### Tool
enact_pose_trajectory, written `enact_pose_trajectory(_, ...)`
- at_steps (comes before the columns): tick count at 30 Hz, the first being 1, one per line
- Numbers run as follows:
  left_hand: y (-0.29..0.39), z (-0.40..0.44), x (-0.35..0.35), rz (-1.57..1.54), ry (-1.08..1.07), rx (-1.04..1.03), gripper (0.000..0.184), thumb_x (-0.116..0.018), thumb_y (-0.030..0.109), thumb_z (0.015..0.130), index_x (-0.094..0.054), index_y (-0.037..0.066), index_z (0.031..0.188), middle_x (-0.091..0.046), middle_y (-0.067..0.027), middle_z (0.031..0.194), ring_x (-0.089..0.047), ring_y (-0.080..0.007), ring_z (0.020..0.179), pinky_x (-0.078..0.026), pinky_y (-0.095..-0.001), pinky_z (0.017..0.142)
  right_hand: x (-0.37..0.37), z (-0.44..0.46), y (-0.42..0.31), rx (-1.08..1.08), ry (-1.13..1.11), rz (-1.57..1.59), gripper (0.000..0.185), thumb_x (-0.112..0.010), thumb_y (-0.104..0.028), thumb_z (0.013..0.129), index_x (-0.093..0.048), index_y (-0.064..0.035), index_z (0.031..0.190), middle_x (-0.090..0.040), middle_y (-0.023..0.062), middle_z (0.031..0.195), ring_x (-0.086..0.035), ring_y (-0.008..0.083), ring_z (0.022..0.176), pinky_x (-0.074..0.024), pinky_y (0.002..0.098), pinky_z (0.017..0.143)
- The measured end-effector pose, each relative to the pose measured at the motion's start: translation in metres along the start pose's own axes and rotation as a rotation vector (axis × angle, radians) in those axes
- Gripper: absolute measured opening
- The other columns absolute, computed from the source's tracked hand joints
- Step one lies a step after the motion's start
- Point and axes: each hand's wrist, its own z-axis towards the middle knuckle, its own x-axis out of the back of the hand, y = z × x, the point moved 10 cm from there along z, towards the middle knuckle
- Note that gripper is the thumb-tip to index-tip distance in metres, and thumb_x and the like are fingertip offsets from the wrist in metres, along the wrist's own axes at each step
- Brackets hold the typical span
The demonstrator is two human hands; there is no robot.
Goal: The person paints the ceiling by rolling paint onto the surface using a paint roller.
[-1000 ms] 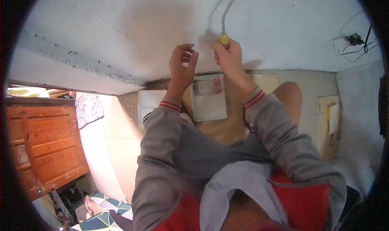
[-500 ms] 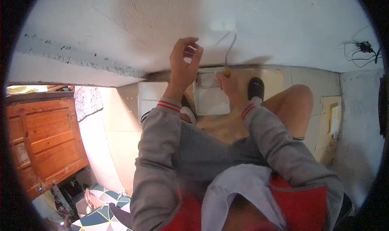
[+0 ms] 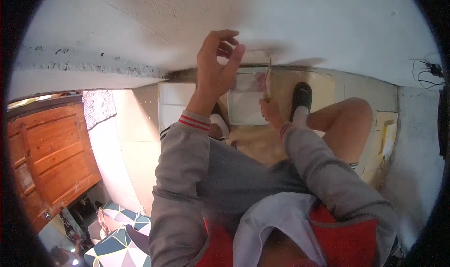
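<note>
My right hand [image 3: 270, 111] is closed around the handle of a paint roller [image 3: 268, 82]. Its thin metal rod points up toward the white wall [image 3: 318, 28]; the roller head is blurred and hard to make out against the wall. Below and left of the rod, a white tray [image 3: 246, 114] lies on the floor by the wall base. My left hand [image 3: 216, 67] is raised in front of the wall, holding nothing, with fingers loosely curved and the thumb apart.
A second white tray [image 3: 176, 116] is on the floor left of my left forearm. My shoe [image 3: 302, 97] is right of the roller. An orange wooden door [image 3: 61, 150] stands at left, above a geometric-patterned cloth [image 3: 119, 236]. A black plug with cables [image 3: 435, 70] hangs at right.
My right hand has moved down and slightly right, bringing the roller lower on the wall. My left hand has risen slightly and shifted right, still empty. The view has tilted a little.
</note>
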Motion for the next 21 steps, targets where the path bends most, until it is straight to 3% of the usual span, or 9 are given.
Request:
enact_pose_trajectory(4, -0.003, 0.0, 0.0, 0.005, -0.01, 0.023, 0.026, -0.07, 0.007, 0.098, -0.063, 0.002, 0.122, -0.068, -0.0057, 0.101, -0.064, -0.0096, 0.084, -0.054, -0.0265, 0.075, 0.011, 0.011, 0.056, 0.024, 0.072, -0.173, 0.026, -0.07, -0.016, 0.093, -0.057, -0.0101, 0.071, -0.05, 0.0013, 0.056, -0.037, 0.0156, 0.042, -0.0347, 0.036, 0.042)
enact_pose_trajectory(7, -0.003, 0.0, 0.0, -0.002, -0.005, 0.016, 0.026, -0.07, 0.007, 0.098, -0.063, 0.002, 0.122, -0.068, -0.0054, 0.1, -0.064, -0.0093, 0.083, -0.054, -0.0264, 0.075, 0.017, 0.002, 0.101, 0.02, -0.105, -0.305, 0.035, -0.074, -0.024, 0.094, -0.057, -0.0087, 0.068, -0.05, 0.0025, 0.052, -0.042, 0.0175, 0.041, -0.0346, 0.0398, 0.04)
enact_pose_trajectory(9, -0.003, -0.002, -0.001, -0.006, -0.005, 0.015, 0.026, -0.071, 0.007, 0.098, -0.063, 0.002, 0.122, -0.068, -0.0052, 0.1, -0.063, -0.0092, 0.083, -0.054, -0.0263, 0.075, 0.023, -0.004, 0.169, -0.337, -0.15, -0.007, 0.045, -0.072, -0.038, 0.098, -0.058, -0.0085, 0.066, -0.046, 0.0041, 0.048, -0.045, 0.0196, 0.04, -0.0364, 0.0414, 0.041)
enact_pose_trajectory(13, -0.002, -0.001, -0.002, 0.001, -0.007, -0.007, 0.026, -0.072, 0.008, 0.097, -0.064, 0.002, 0.122, -0.068, -0.0052, 0.099, -0.064, -0.0093, 0.083, -0.055, -0.0265, 0.075, 0.016, -0.024, 0.174, -0.282, -0.355, -0.192, 0.046, -0.067, -0.043, 0.1, -0.061, -0.0113, 0.067, -0.047, 0.005, 0.049, -0.044, 0.0196, 0.04, -0.0363, 0.0399, 0.041)
enact_pose_trajectory(15, -0.003, -0.004, -0.003, 0.002, -0.015, 0.006, 0.026, -0.072, 0.008, 0.097, -0.064, 0.002, 0.122, -0.068, -0.0053, 0.099, -0.064, -0.0094, 0.083, -0.055, -0.0266, 0.075, -0.009, -0.061, 0.105, 0.411, -0.6, -0.235, 0.041, -0.066, -0.039, 0.101, -0.065, -0.0145, 0.067, -0.05, 0.0052, 0.054, -0.041, 0.0197, 0.042, -0.0372, 0.0389, 0.043)
enact_pose_trajectory(16, -0.002, -0.004, -0.002, 0.001, -0.005, 0.003, 0.027, -0.073, 0.009, 0.095, -0.065, 0.002, 0.119, -0.069, -0.0069, 0.099, -0.065, -0.012, 0.08, -0.056, -0.0279, 0.072, 0.042, 0.003, 0.236, 0.401, -0.602, -0.233, 0.041, -0.066, -0.039, 0.101, -0.065, -0.0145, 0.067, -0.05, 0.0052, 0.054, -0.041, 0.0197, 0.042, -0.0372, 0.0389, 0.043)
enact_pose_trajectory(18, -0.004, -0.004, -0.001, 0.0, 0.004, 0.012, 0.027, -0.074, 0.011, 0.092, -0.066, 0.003, 0.117, -0.069, -0.0085, 0.098, -0.066, -0.0147, 0.078, -0.056, -0.0293, 0.07, -0.018, 0.081, 0.414, 0.411, -1.337, -0.028, 0.042, -0.065, -0.031, 0.1, -0.06, -0.0161, 0.061, -0.054, 0.0053, 0.059, -0.046, 0.0208, 0.046, -0.0406, 0.0384, 0.045)
enact_pose_trajectory(19, -0.002, -0.006, 0.0, 0.007, 0.001, 0.001, 0.027, -0.075, 0.011, 0.092, -0.066, 0.003, 0.117, -0.069, -0.0085, 0.098, -0.066, -0.0146, 0.078, -0.056, -0.0293, 0.07, -0.066, 0.056, 0.333, 0.393, -1.338, -0.018, 0.042, -0.065, -0.031, 0.1, -0.06, -0.0161, 0.061, -0.054, 0.0053, 0.059, -0.046, 0.0208, 0.046, -0.0406, 0.0384, 0.045)
enact_pose_trajectory(21, 0.0, -0.005, 0.001, 0.023, -0.001, -0.037, 0.028, -0.076, 0.011, 0.091, -0.066, 0.003, 0.116, -0.069, -0.0082, 0.097, -0.066, -0.0148, 0.078, -0.057, -0.029, 0.07, -0.027, -0.019, 0.174, 0.851, -0.728, -1.178, 0.026, -0.058, -0.016, 0.091, -0.07, -0.0076, 0.07, -0.072, 0.0121, 0.074, -0.067, 0.0279, 0.061, -0.053, 0.0411, 0.059)
